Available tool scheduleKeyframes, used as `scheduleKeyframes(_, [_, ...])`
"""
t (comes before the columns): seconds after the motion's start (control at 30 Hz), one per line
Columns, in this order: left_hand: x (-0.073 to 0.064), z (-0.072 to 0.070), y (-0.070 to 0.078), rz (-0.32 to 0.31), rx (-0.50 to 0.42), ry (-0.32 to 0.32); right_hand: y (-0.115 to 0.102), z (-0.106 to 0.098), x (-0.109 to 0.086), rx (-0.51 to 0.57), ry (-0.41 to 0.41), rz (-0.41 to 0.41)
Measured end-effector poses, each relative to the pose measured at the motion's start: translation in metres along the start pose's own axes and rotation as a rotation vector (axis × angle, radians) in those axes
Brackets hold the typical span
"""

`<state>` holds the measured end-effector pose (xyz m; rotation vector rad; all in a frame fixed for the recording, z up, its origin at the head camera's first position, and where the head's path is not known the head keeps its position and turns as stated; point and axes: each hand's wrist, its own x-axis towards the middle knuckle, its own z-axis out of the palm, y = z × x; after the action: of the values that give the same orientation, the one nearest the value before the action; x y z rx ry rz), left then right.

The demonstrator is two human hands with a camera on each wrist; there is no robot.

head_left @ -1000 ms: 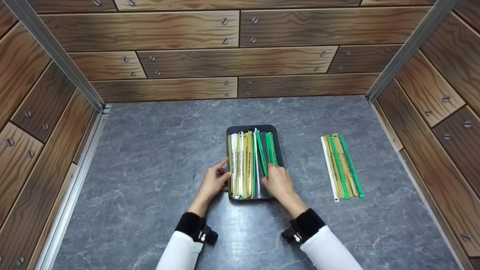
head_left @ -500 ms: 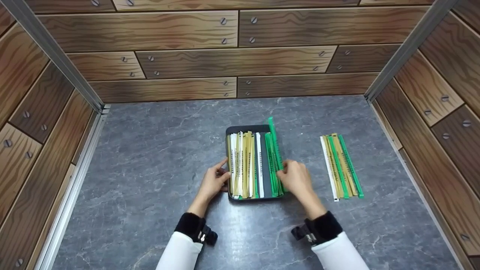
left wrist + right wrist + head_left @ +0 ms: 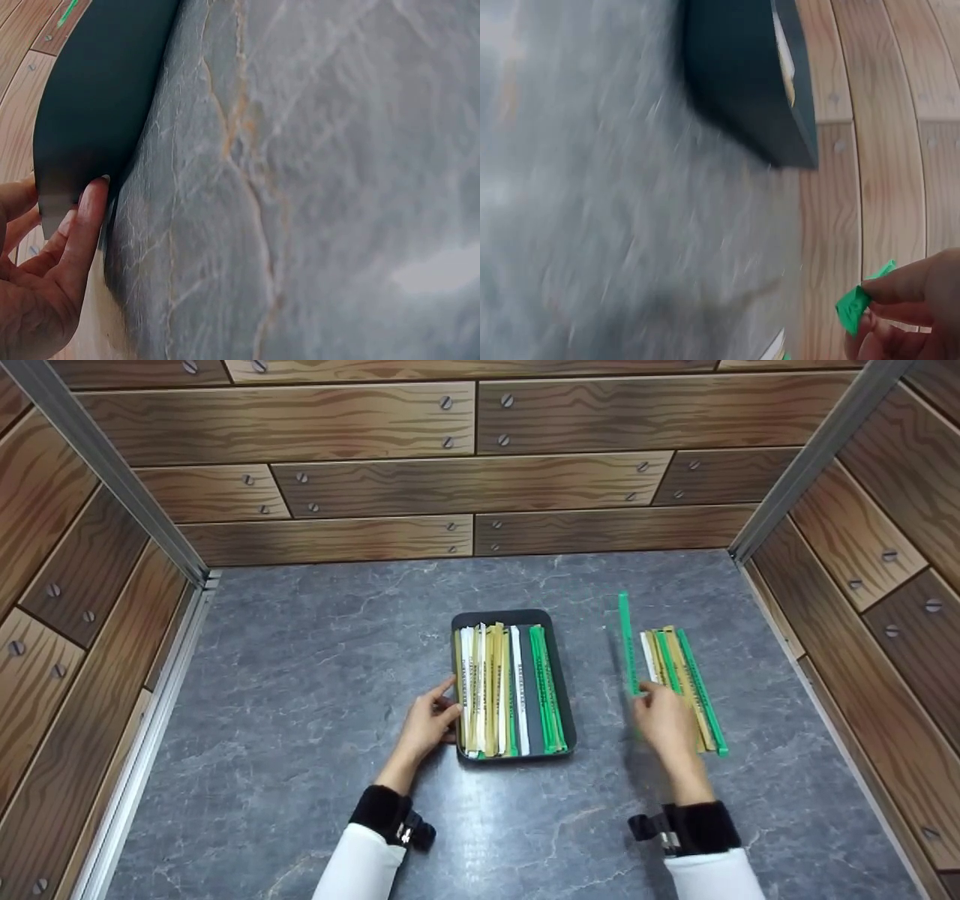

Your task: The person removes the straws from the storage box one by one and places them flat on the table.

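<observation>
My right hand [image 3: 666, 721] pinches a green wrapped straw [image 3: 627, 641] near its lower end. The straw points away from me, just left of a row of wrapped straws [image 3: 686, 675] in white, gold and green. In the right wrist view its green wrapper end [image 3: 851, 309] sticks out from between thumb and fingers. My left hand [image 3: 429, 725] holds the left wall of a black tray [image 3: 504, 618], thumb over the rim and fingers against the outer side. Inside the tray, gold and white straws [image 3: 484, 690] crowd the left; one white straw [image 3: 520, 690] and several green straws [image 3: 546, 690] lie to the right.
A grey marbled tabletop [image 3: 315, 660] carries the tray and the row. Wood-patterned panels [image 3: 375, 487] close in the back and both sides, with metal rails [image 3: 161, 682] along the edges. Right of the white straw, the tray's dark floor shows as a strip.
My right hand has drawn a green straw out of the tray and carried it right, next to the row on the table. The left hand has stayed at the tray's wall.
</observation>
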<state>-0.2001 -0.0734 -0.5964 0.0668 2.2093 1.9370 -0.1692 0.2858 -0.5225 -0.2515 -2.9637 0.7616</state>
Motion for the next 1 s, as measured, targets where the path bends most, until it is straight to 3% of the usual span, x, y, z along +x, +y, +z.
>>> scheduleKeyframes(0.27, [0.0,0.0,0.0,-0.002,0.004,-0.004,0.037,-0.01,-0.004,-0.046,0.001,0.136])
scheduleKeyframes(0.5, [0.0,-0.001,-0.001,0.022,0.013,-0.008,0.061,-0.014,-0.003,-0.043,-0.081,0.251])
scheduleKeyframes(0.77, [0.0,-0.001,0.0,0.01,0.002,-0.007,0.074,-0.013,0.0,-0.063,-0.113,0.283])
scheduleKeyframes(1.0, [0.0,-0.001,0.0,0.007,-0.004,-0.006,0.069,-0.008,0.0,-0.082,-0.035,0.258])
